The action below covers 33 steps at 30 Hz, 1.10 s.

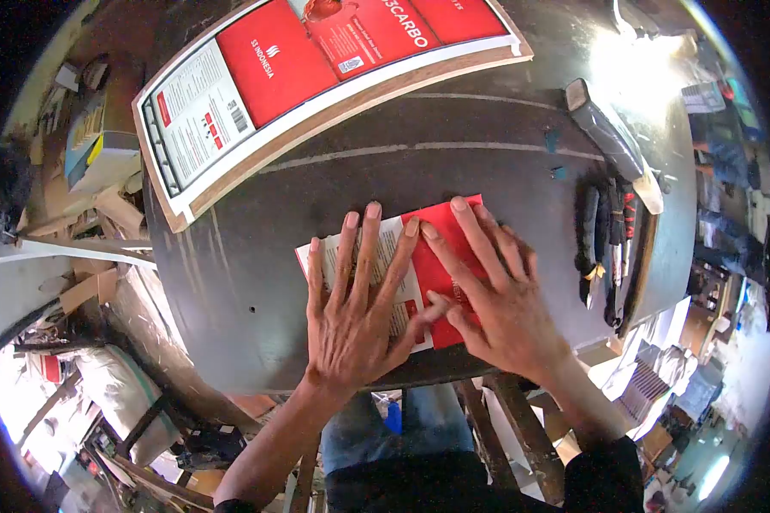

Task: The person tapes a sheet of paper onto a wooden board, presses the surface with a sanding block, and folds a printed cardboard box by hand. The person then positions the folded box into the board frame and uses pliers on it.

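Note:
On the dark tabletop lies a red and white printed cardboard piece (443,248), under both palms near the front edge. My left hand (351,312) rests flat on its white, text-covered half, fingers stretched and spread. Across the red half lies my right hand (496,295), also open, with its fingers fanned out. The two index fingertips nearly meet at the far edge of the piece, and the thumbs come close together near its middle. The hands cover much of the print, so I cannot tell whether the piece is folded or a single layer.
A stack of larger red and white printed sheets (291,85) lies at the back on a brown board (257,175). To the right are a long, tape-wrapped tool (607,128) and several slim tools (612,239). A white sack (120,398) sits at lower left, off the table (222,291).

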{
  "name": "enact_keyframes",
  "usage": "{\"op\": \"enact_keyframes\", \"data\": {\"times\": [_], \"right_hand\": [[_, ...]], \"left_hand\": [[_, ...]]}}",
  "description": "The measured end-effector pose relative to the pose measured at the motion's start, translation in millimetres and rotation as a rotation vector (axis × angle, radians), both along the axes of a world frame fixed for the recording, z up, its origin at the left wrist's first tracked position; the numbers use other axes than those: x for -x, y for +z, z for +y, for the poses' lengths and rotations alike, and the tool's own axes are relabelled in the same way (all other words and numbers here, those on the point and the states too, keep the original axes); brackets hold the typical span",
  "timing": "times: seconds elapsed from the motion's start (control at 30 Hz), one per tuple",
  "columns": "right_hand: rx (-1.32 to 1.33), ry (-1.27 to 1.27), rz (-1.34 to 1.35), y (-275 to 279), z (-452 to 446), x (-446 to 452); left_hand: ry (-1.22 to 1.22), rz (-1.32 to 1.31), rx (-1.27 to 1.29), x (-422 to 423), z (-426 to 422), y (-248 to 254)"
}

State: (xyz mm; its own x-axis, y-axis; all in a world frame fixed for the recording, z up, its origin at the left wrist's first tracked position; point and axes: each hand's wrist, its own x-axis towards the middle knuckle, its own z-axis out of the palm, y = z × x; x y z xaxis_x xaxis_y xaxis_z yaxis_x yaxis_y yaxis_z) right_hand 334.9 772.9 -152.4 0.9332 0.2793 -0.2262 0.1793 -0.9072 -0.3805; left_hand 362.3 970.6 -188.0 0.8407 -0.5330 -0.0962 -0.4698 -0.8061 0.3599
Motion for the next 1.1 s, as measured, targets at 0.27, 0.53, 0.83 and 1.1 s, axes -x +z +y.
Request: {"op": "enact_keyframes", "data": {"times": [0.27,0.53,0.83,1.1], "right_hand": [[0.026,0.237,0.212,14,-34,-22],[0.022,0.249,0.206,7,-36,-22],[0.058,0.235,0.192,12,-33,-24],[0.062,0.188,0.212,25,-21,-37]], "left_hand": [[0.019,0.022,0.023,1,-1,0],[-0.017,-0.042,-0.083,3,-2,-6],[0.198,0.065,-0.142,48,-14,13],[0.467,0.281,-0.050,72,-38,18]]}}
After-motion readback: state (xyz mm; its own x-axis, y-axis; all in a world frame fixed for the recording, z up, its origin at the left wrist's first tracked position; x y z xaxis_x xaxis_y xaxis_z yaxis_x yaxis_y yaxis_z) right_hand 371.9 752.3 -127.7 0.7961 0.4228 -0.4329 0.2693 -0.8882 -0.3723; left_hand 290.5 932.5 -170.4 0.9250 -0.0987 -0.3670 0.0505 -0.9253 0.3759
